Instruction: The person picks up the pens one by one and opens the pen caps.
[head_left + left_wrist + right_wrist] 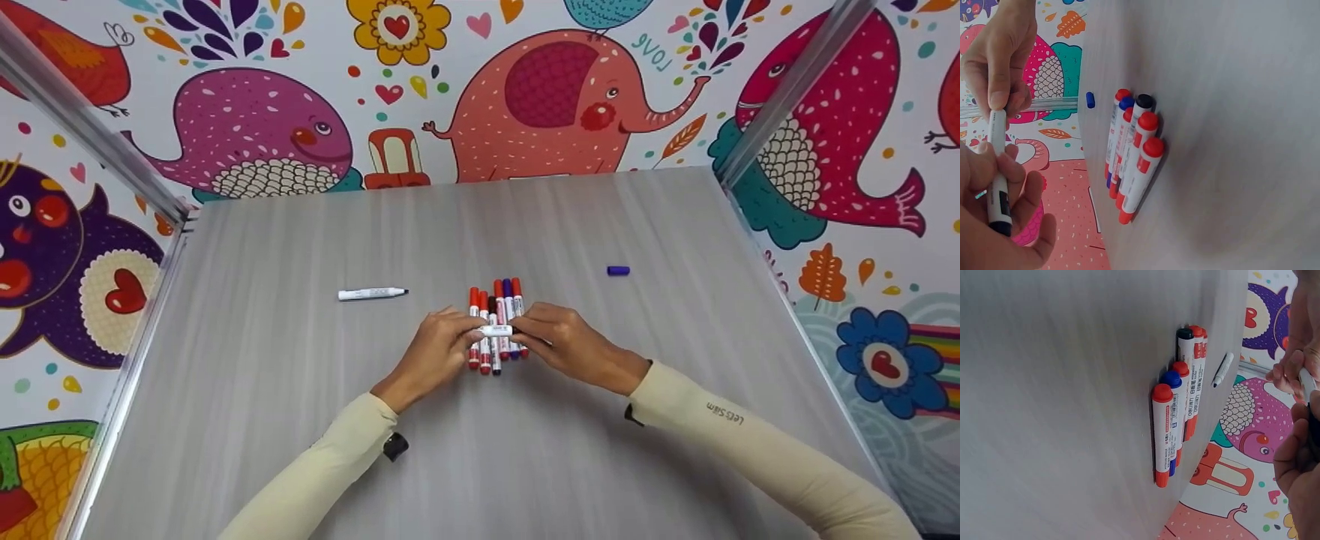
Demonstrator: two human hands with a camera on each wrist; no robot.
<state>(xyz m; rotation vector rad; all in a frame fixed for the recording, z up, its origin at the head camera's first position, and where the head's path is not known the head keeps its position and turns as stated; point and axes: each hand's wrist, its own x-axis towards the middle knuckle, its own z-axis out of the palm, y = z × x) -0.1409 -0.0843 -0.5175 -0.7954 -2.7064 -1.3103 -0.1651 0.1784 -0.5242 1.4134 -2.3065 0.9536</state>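
Both hands meet above a row of capped markers and share a white marker. My left hand grips its body, and a black end shows by the palm in the left wrist view. At the opposite end, my right hand pinches the marker between thumb and fingers. Something black shows within the right hand's fingers in the right wrist view; those fingers partly hide it. The row below has red, blue and black caps, and its markers lie side by side on the table.
An uncapped white marker with a dark tip lies on the table to the left. A loose blue cap lies to the right, farther back. Printed panels and metal posts border the grey table.
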